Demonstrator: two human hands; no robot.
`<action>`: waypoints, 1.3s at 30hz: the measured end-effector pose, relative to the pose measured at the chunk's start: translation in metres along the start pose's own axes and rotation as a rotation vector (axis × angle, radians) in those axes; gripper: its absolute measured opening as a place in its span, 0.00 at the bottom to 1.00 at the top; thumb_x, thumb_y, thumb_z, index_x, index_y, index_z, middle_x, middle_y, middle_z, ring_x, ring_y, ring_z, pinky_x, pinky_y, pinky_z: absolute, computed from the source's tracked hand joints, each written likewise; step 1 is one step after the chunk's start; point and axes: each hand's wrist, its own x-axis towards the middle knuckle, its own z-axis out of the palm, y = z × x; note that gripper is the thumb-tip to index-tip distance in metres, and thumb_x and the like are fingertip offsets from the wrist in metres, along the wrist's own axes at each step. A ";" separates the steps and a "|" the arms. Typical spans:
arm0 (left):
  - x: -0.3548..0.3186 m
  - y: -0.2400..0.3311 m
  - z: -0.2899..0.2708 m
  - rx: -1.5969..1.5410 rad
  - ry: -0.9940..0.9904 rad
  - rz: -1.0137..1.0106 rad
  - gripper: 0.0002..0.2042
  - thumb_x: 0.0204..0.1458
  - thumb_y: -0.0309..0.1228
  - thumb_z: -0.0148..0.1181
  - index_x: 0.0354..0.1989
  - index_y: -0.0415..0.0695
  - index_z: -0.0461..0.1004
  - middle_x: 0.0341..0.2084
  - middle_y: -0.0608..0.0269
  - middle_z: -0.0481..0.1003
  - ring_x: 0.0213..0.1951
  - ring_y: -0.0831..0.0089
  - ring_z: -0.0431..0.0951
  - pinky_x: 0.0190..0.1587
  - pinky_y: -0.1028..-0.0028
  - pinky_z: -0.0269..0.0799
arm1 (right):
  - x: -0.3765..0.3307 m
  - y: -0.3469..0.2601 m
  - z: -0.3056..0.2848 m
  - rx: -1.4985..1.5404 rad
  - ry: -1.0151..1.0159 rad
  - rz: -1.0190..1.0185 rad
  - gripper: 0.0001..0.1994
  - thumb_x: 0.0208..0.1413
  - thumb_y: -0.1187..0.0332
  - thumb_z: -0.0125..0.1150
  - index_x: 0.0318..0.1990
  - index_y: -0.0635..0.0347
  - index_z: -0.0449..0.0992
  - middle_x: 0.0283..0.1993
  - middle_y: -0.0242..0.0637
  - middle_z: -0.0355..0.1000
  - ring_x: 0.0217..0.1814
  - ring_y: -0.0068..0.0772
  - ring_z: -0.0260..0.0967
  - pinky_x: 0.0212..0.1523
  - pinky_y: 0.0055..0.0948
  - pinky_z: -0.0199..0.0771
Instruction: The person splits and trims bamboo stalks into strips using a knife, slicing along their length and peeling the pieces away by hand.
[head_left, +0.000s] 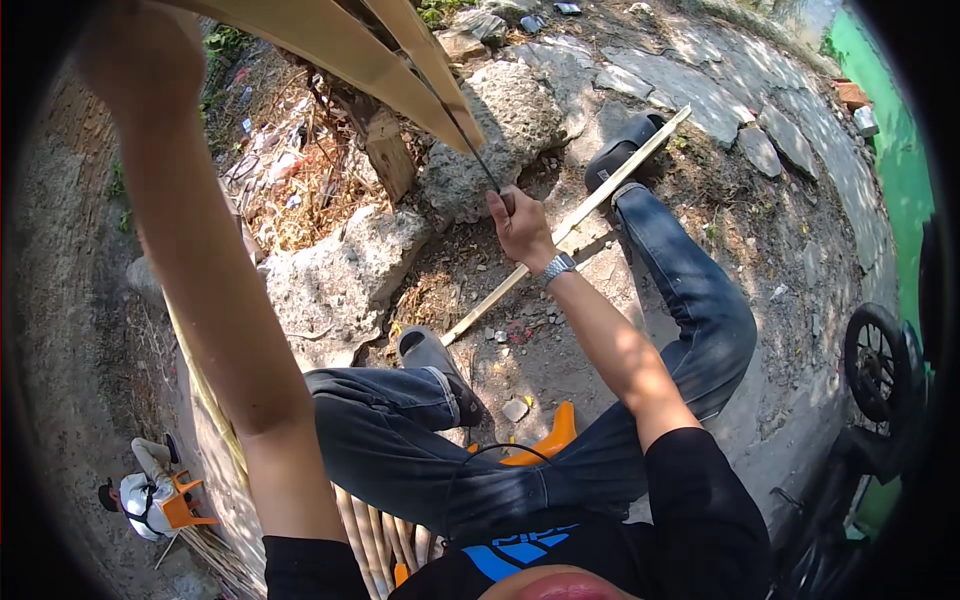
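Note:
My right hand (524, 232), with a metal watch (558, 267) at its wrist, is closed round the handle of a long thin knife (478, 150). Its blade runs up between two pale split bamboo pieces, a broad one (330, 55) and a narrower one (425, 65), which lean in from the top edge. My left hand (140, 60) is raised at the upper left, beside the broad piece's upper end. It is dark and blurred, so its fingers and grip do not show. A narrow bamboo strip (495, 297) lies slantwise between my sandaled feet.
Large rough rocks (345, 275) and a wood stump (390, 155) lie ahead. Below me show an orange plastic seat (548, 440) and several bamboo poles (375, 530). Another person (145, 505) sits on an orange chair at the lower left. A motorcycle wheel (875, 362) and green wall are at right.

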 end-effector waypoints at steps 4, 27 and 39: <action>-0.077 -0.120 -0.022 -0.187 -0.024 -0.182 0.42 0.62 0.59 0.54 0.73 0.38 0.52 0.69 0.45 0.61 0.72 0.57 0.58 0.73 0.44 0.45 | 0.003 0.071 0.062 -0.032 -0.033 0.212 0.32 0.67 0.39 0.50 0.31 0.65 0.76 0.28 0.58 0.75 0.37 0.69 0.73 0.39 0.56 0.72; 0.042 -0.184 -0.060 -0.614 0.114 -0.420 0.21 0.61 0.53 0.45 0.26 0.47 0.63 0.17 0.69 0.57 0.18 0.75 0.57 0.24 0.71 0.52 | 0.047 -0.036 0.066 0.694 -0.310 0.754 0.32 0.67 0.39 0.53 0.23 0.61 0.70 0.19 0.33 0.67 0.19 0.29 0.60 0.25 0.38 0.64; -0.014 -0.125 -0.085 -0.337 0.234 -0.213 0.30 0.68 0.62 0.34 0.31 0.44 0.62 0.21 0.63 0.59 0.24 0.69 0.58 0.30 0.67 0.55 | 0.022 0.004 0.025 0.164 -0.203 0.520 0.34 0.65 0.40 0.56 0.20 0.65 0.72 0.16 0.38 0.68 0.21 0.37 0.67 0.28 0.42 0.67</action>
